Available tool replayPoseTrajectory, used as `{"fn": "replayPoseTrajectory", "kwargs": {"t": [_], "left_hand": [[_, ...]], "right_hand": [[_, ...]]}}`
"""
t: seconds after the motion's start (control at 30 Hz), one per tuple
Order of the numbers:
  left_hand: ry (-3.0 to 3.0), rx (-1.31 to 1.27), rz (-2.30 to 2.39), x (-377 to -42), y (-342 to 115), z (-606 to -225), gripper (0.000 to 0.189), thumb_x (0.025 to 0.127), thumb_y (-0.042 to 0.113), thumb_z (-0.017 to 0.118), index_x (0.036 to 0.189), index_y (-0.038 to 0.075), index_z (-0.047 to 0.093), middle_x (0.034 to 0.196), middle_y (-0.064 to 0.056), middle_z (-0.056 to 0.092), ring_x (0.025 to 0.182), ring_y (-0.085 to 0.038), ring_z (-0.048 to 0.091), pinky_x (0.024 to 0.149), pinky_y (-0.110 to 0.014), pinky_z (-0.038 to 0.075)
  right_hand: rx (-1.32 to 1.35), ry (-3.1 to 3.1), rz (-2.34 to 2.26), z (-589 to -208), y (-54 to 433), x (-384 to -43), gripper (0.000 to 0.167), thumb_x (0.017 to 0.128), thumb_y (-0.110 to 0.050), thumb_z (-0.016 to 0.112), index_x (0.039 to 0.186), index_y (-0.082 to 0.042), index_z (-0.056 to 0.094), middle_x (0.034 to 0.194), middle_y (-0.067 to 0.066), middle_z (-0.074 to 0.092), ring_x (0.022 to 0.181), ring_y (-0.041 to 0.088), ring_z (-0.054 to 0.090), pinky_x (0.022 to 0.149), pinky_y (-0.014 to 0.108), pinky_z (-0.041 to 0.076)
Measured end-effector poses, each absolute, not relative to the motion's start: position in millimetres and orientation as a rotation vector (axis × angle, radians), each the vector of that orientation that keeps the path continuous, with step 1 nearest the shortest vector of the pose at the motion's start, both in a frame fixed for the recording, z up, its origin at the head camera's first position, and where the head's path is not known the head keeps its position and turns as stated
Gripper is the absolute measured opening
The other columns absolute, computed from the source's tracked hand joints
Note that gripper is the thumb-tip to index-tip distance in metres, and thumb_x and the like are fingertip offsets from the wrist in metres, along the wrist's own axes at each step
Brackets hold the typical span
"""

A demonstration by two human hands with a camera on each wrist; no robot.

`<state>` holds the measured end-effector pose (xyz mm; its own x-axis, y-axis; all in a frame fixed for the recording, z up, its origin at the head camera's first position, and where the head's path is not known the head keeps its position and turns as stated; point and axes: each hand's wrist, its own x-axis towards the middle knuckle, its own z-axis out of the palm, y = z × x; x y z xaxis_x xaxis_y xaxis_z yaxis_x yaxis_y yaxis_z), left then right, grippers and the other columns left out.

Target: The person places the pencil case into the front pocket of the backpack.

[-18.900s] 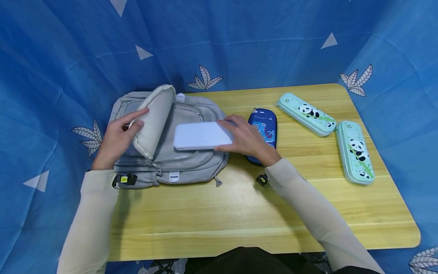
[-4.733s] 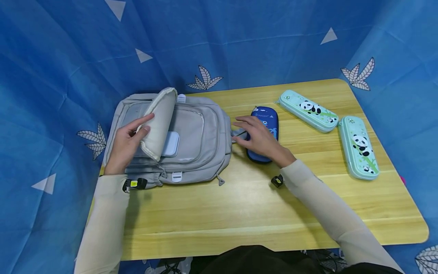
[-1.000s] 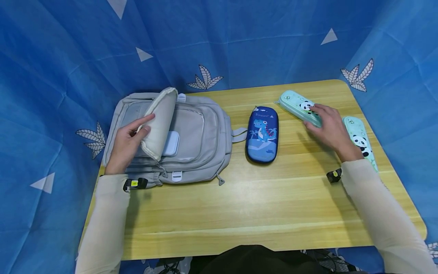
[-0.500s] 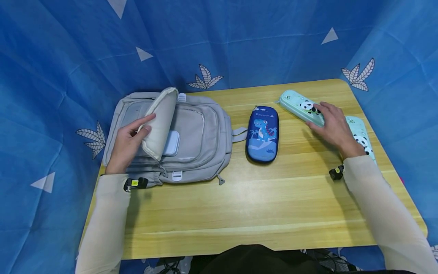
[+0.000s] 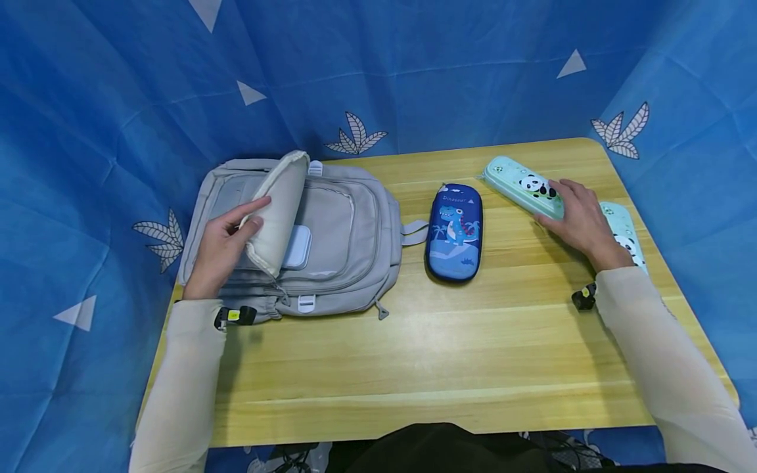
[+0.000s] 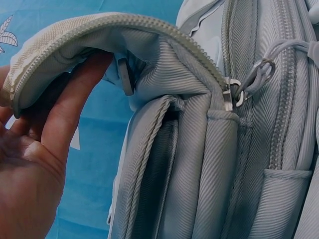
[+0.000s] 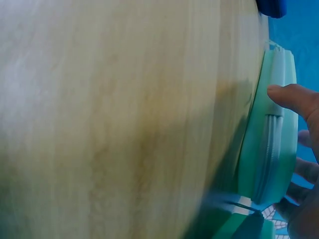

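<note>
A grey backpack lies on the left of the table, its front pocket flap raised. My left hand holds that flap up by its edge; in the left wrist view its fingers reach beneath the zippered rim. One end of a pale, white-looking case sticks out from under the flap, the rest hidden. At the back right, my right hand grips the near end of a mint panda pencil case. The right wrist view has the thumb on its zippered side, the fingers opposite.
A dark blue dinosaur pencil case lies between the backpack and the mint one, beside a grey strap loop. A second mint panda case is partly hidden behind my right wrist. Blue curtain borders the wooden table.
My right hand came from beside the dinosaur case to the mint case, then slid slightly right along it. Earlier it held the pale case, now under the flap. The left hand keeps the flap raised.
</note>
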<state>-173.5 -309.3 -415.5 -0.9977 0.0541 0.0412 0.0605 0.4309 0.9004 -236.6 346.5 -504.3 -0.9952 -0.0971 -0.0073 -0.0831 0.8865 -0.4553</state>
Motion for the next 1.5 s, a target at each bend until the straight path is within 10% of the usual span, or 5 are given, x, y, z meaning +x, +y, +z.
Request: {"fn": "replayPoseTrajectory", "kwargs": {"t": [1.5], "left_hand": [[-2.645, -0.116, -1.66, -173.7, -307.8, -417.7, 0.04, 0.114, 0.026, 0.061, 0.153, 0.024, 0.066, 0.162, -0.008, 0.058, 0.133, -0.006, 0.058, 0.094, -0.019, 0.049]], "right_hand": [[-0.058, 3.052, -0.836, -517.7, 349.1, -231.8, 0.093, 0.101, -0.028, 0.08, 0.174, -0.011, 0.027, 0.164, 0.038, 0.034, 0.15, 0.06, 0.031, 0.118, 0.076, 0.028]]}}
